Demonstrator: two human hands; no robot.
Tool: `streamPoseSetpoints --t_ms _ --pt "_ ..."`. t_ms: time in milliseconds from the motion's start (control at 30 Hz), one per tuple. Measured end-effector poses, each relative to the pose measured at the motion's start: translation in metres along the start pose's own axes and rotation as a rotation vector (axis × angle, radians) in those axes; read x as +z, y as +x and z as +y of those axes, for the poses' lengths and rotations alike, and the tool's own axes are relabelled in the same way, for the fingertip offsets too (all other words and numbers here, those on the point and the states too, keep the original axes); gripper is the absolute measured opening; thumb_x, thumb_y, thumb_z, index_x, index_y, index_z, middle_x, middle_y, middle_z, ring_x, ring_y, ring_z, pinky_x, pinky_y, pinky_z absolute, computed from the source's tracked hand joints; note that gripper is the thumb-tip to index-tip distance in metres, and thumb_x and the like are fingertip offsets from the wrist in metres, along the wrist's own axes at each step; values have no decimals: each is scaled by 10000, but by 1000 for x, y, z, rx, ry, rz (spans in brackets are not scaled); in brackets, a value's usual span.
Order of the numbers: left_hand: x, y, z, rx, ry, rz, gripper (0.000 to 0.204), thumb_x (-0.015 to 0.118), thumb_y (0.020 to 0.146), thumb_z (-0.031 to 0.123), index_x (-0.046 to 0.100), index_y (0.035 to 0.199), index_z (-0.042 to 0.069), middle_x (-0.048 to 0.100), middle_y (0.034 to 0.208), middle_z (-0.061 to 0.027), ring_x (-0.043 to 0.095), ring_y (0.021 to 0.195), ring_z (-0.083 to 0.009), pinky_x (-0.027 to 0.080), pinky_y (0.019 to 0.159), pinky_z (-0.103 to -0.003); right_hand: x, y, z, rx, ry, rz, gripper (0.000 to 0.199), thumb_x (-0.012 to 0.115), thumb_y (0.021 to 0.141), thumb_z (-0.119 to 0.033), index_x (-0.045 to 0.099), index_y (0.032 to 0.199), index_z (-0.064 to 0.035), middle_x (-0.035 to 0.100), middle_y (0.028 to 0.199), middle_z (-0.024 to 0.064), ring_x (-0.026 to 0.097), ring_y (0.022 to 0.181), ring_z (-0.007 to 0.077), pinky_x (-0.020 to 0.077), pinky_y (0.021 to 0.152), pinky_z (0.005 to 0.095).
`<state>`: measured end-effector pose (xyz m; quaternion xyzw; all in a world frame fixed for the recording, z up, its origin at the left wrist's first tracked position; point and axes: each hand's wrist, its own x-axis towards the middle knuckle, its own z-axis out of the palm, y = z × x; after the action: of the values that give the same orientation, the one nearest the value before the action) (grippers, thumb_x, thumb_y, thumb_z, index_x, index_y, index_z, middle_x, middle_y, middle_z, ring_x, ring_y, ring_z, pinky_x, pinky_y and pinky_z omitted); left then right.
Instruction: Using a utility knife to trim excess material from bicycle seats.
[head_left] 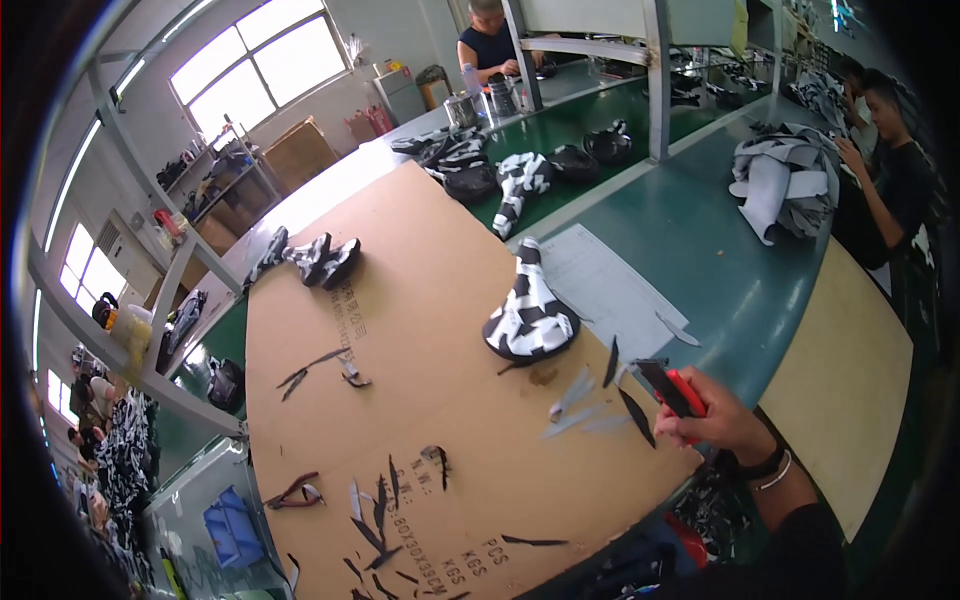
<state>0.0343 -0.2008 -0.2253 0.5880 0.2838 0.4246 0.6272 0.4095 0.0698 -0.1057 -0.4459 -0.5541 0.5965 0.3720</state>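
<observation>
My right hand (722,418) is closed round a red-and-black hand tool (675,390) with a metal end, held above the cardboard's right edge. The tool's exact kind does not show clearly. Left of it, a black-and-white patterned bicycle saddle (532,312) rests on the brown cardboard sheet (430,330), its narrow nose pointing away from me. Between saddle and hand lie grey and black trimmed strips (636,416), some of them blurred. My left hand is out of the picture.
Pliers (296,492) and several dark scraps (380,510) lie on the cardboard. More saddles (325,262) sit at its far left, others (522,185) on the green bench behind. A grey fabric pile (788,180) is at right. Metal posts (657,80) rise nearby; people (888,170) sit around.
</observation>
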Motion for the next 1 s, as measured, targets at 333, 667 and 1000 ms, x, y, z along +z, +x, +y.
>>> streamPoseSetpoints --t_ms 333,667,1000 --pt "7 163 163 -507 300 295 136 671 857 59 635 962 -20 623 787 -33 562 693 -94 428 601 -212 -89 19 -34 -405 -753 163 427 708 826 -248 490 1157 -89 628 793 124 625 675 204 479 620 328" --pt "-78 345 50 -143 -544 640 120 548 949 144 537 949 24 519 729 -32 489 628 -116 391 589 -242 -154 240 -73 -439 -1119 211 415 698 770 -214 502 1097 -49 610 817 148 590 745 315 461 695 376" --pt "-112 347 7 -74 -225 975 71 524 965 115 526 953 45 503 718 -27 482 651 -113 412 635 -232 -66 496 -46 -242 -1024 295 263 573 779 -123 535 1024 -36 691 838 159 669 552 290 546 632 429"
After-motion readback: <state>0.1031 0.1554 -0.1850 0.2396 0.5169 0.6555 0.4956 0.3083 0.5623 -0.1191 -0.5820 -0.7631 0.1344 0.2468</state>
